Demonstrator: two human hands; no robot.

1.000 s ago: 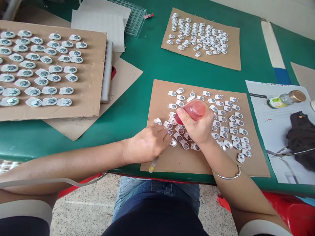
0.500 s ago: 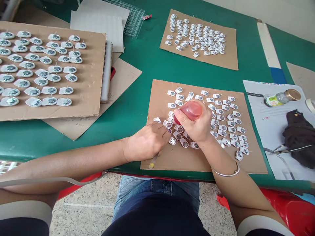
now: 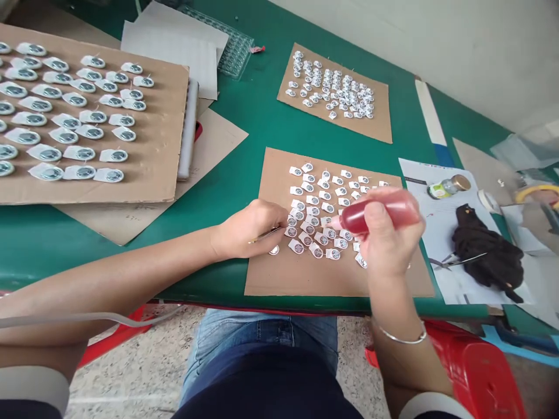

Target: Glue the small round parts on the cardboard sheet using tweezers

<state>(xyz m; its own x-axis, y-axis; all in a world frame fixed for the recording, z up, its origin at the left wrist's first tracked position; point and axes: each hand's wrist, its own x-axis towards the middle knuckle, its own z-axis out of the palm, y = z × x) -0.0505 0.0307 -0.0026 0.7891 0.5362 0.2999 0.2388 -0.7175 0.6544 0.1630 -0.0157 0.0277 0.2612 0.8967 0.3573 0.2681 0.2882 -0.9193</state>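
My right hand is wrapped round a translucent red squeeze bottle. The bottle lies tilted, its pale nozzle pointing left just over small white tabs with round dark printed discs. These tabs sit in rows on a cardboard sheet. At the sheet's left edge, my left hand is closed in a pinch on slim metal tweezers, whose tips are hidden by the fingers. One disc piece shows just below that hand.
Larger glossy disc pieces fill a raised cardboard at the left. Another tab-covered cardboard lies farther back. On the right, white paper holds a gold-capped glass jar, black cloth and scissors. Behind stands a clear plastic tray.
My right hand has moved right with the bottle, which now lies more level, nozzle leftward. My left hand has shifted slightly left and up, and the tweezers have turned. The view has swung right.
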